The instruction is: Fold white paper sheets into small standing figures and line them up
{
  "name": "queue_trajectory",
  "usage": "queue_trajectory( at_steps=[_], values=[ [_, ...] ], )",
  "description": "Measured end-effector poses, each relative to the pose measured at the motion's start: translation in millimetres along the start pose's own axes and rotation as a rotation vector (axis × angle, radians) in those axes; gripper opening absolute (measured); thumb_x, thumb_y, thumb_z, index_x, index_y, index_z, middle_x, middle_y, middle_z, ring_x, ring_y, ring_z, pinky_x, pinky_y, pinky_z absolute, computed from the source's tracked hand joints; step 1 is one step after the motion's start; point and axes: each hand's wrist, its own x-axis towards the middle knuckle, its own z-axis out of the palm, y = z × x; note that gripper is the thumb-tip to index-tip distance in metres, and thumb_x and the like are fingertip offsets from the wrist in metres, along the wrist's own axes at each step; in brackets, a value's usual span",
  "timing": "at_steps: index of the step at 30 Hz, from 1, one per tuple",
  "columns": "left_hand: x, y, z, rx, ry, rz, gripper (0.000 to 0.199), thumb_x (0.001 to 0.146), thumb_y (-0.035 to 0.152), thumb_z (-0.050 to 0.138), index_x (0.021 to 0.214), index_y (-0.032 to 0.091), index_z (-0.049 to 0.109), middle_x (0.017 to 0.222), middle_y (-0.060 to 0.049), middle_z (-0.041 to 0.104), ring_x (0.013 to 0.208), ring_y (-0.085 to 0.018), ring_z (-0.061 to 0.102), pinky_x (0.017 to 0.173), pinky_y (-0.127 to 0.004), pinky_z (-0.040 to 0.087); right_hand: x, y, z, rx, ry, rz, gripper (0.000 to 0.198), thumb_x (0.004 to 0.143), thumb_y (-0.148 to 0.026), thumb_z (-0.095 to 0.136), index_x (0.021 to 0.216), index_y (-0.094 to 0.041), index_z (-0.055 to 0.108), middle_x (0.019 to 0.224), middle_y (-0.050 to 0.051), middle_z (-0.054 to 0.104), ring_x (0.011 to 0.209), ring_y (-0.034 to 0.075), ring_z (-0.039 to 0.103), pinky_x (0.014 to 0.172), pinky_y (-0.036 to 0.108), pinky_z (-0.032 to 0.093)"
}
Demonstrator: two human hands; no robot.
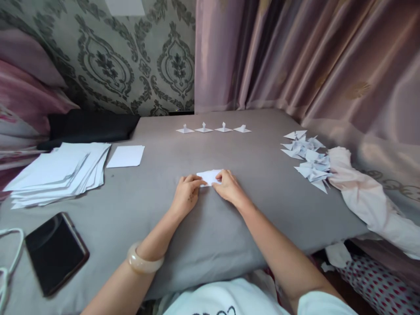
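Between my hands, at the middle of the grey cloth-covered table point(157, 188), is a small folded piece of white paper point(209, 176). My left hand point(190, 190) grips its left end, thumb and fingers pressed together on it. On the right end, my right hand point(228, 186) pinches the paper between thumb and fingers. The paper lies low over the cloth; its underside is hidden. Beyond it stands a row of several folded paper cranes point(204, 127) with flat, spread wings.
At left lie a stack of white paper sheets point(59, 170), a single square sheet point(126, 156), a phone point(56, 253), a white cable point(15, 258) and a black cloth item point(93, 127). A pile of folded white paper pieces point(308, 157) sits at right, against bunched pale fabric point(357, 188).
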Motion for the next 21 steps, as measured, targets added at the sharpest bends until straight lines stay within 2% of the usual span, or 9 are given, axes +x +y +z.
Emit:
queue_trajectory(
  at_steps=[2, 5, 9, 11, 14, 16, 19, 21],
  values=[
    [0, -1, 0, 0.015, -0.003, 0.001, 0.038, 0.086, 0.005, 0.043, 0.098, 0.024, 0.074, 0.110, -0.007, 0.066, 0.093, -0.021, 0.053, 0.088, -0.039, 0.046, 6, 6, -6, 0.031, -0.054, 0.011, 0.014, 0.074, -0.017, 0.060, 0.088, -0.019, 0.061, 0.096, 0.005, 0.065, 0.087, 0.015, 0.060, 0.079, 0.027, 0.046],
    [-2, -1, 0, 0.030, 0.001, 0.011, 0.038, 0.087, 0.006, 0.043, 0.099, 0.024, 0.074, 0.111, -0.007, 0.066, 0.094, -0.021, 0.051, 0.088, -0.039, 0.047, 16, 16, -16, 0.071, -0.146, 0.004, 0.010, 0.072, -0.014, 0.059, 0.079, -0.019, 0.064, 0.079, 0.001, 0.066, 0.073, 0.013, 0.061, 0.068, 0.023, 0.045],
    [-4, 8, -4, 0.049, 0.009, 0.019, 0.034, 0.087, 0.008, 0.045, 0.099, 0.023, 0.073, 0.112, -0.006, 0.065, 0.096, -0.022, 0.052, 0.087, -0.039, 0.048, 22, 29, -34, 0.067, -0.177, 0.004, 0.010, 0.068, -0.013, 0.057, 0.070, -0.019, 0.064, 0.069, 0.000, 0.065, 0.064, 0.013, 0.058, 0.060, 0.023, 0.042],
    [-1, 15, -6, 0.088, 0.006, 0.019, 0.026, 0.088, 0.014, 0.049, 0.100, 0.022, 0.072, 0.109, -0.007, 0.065, 0.096, -0.023, 0.052, 0.087, -0.039, 0.047, 22, 33, -43, 0.053, -0.169, 0.003, 0.011, 0.068, -0.012, 0.056, 0.069, -0.019, 0.064, 0.069, 0.001, 0.066, 0.064, 0.014, 0.058, 0.060, 0.024, 0.040],
    [9, 22, -9, 0.206, -0.065, 0.028, 0.024, 0.089, 0.027, 0.055, 0.109, 0.021, 0.068, 0.103, -0.010, 0.063, 0.093, -0.026, 0.052, 0.084, -0.042, 0.046, 19, 34, -50, 0.065, -0.162, -0.019, 0.016, 0.070, -0.011, 0.054, 0.076, -0.020, 0.066, 0.074, 0.001, 0.068, 0.068, 0.014, 0.059, 0.063, 0.024, 0.041],
    [19, 24, -9, 0.253, -0.109, 0.058, 0.023, 0.089, 0.033, 0.057, 0.106, 0.021, 0.068, 0.104, -0.011, 0.062, 0.095, -0.027, 0.051, 0.083, -0.043, 0.046, 17, 33, -48, 0.094, -0.145, -0.034, 0.018, 0.072, -0.012, 0.055, 0.083, -0.020, 0.067, 0.081, 0.002, 0.070, 0.070, 0.014, 0.060, 0.067, 0.025, 0.043],
    [29, 24, -6, 0.243, -0.180, 0.153, 0.022, 0.093, 0.033, 0.052, 0.100, 0.017, 0.065, 0.108, -0.013, 0.061, 0.097, -0.025, 0.052, 0.086, -0.040, 0.047, 16, 35, -41, 0.164, -0.095, -0.025, 0.019, 0.074, -0.015, 0.055, 0.089, -0.020, 0.067, 0.085, 0.003, 0.070, 0.071, 0.014, 0.060, 0.071, 0.028, 0.045],
    [31, 26, -4, 0.249, -0.223, 0.205, 0.024, 0.096, 0.030, 0.045, 0.095, 0.016, 0.064, 0.101, -0.012, 0.063, 0.094, -0.024, 0.055, 0.083, -0.037, 0.048, 17, 39, -35, 0.234, -0.053, -0.001, 0.020, 0.076, -0.018, 0.055, 0.092, -0.019, 0.066, 0.084, 0.004, 0.070, 0.070, 0.014, 0.061, 0.072, 0.029, 0.047]
  ],
)
